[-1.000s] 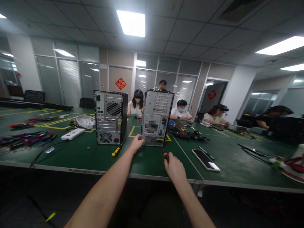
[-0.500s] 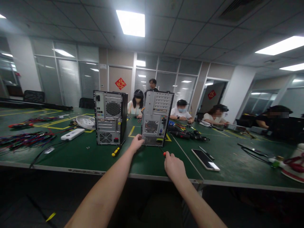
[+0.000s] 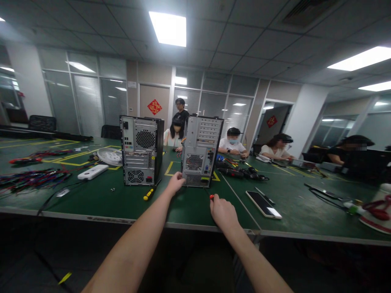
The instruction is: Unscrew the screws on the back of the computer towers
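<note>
Two computer towers stand side by side with their back panels toward me. At the lower left edge of the right computer tower (image 3: pixel 200 140), my left hand (image 3: pixel 176 183) is closed on the case, its far fingers hidden. My right hand (image 3: pixel 224 212) is wrapped round a screwdriver with a red handle (image 3: pixel 211 197). The thin shaft points toward the bottom of that tower's back panel; where the tip rests is too small to tell. To the left is the other computer tower (image 3: pixel 140 138), and a yellow-and-black screwdriver (image 3: pixel 148 194) lies in front of it.
A tablet or phone (image 3: pixel 263 204) lies right of my right hand. Farther left are a white power strip (image 3: pixel 93 172), tangled wires (image 3: pixel 33 179) and a round white basket (image 3: pixel 109 156). Black cables and tools (image 3: pixel 241 171) sit behind right. Several people work across the green table (image 3: pixel 198 211).
Both hands stay almost where they were, on the tower and the screwdriver. In the background, a standing person has moved left.
</note>
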The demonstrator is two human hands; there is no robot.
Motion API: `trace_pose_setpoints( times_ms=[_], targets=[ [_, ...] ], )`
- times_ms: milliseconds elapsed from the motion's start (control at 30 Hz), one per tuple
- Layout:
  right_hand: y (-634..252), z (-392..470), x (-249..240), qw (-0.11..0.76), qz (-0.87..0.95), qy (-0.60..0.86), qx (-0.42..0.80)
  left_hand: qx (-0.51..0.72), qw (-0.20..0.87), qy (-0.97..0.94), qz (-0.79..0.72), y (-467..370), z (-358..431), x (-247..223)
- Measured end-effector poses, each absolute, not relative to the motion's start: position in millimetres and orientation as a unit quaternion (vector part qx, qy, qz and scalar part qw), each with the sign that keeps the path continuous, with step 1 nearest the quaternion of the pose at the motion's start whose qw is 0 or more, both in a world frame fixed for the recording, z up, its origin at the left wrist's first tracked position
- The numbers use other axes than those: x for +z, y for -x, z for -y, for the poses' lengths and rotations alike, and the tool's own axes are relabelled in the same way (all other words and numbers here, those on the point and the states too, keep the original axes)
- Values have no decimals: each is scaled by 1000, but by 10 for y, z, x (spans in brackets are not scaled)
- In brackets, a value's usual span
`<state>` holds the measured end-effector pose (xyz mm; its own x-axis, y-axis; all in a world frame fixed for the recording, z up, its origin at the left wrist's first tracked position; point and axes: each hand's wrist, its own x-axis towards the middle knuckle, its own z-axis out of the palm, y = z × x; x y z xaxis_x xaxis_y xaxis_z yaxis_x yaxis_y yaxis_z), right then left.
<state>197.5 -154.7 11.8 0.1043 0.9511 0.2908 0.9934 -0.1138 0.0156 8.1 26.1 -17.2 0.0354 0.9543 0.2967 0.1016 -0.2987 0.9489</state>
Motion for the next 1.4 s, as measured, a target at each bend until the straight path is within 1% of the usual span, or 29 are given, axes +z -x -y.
trace_pose_setpoints(
  times_ms=[200,433,633,800,1167,1400],
  targets=[
    [-1956,1534,78,122,651,742,-104,534,399,-605,-436,-75,-296,-208],
    [-1933,1547,67,140,629,762,-66,540,382,-608,-440,-72,-323,-238],
    [-1936,1549,57,171,626,760,-40,540,388,-606,-437,-70,-309,-224],
    [-1917,1542,60,159,607,778,-36,549,386,-603,-432,-83,-326,-233],
    [-1934,1563,100,169,602,780,-16,544,391,-604,-432,-81,-351,-251],
    [-1927,1624,99,127,628,763,-83,542,394,-604,-431,-78,-340,-243]
  ],
)
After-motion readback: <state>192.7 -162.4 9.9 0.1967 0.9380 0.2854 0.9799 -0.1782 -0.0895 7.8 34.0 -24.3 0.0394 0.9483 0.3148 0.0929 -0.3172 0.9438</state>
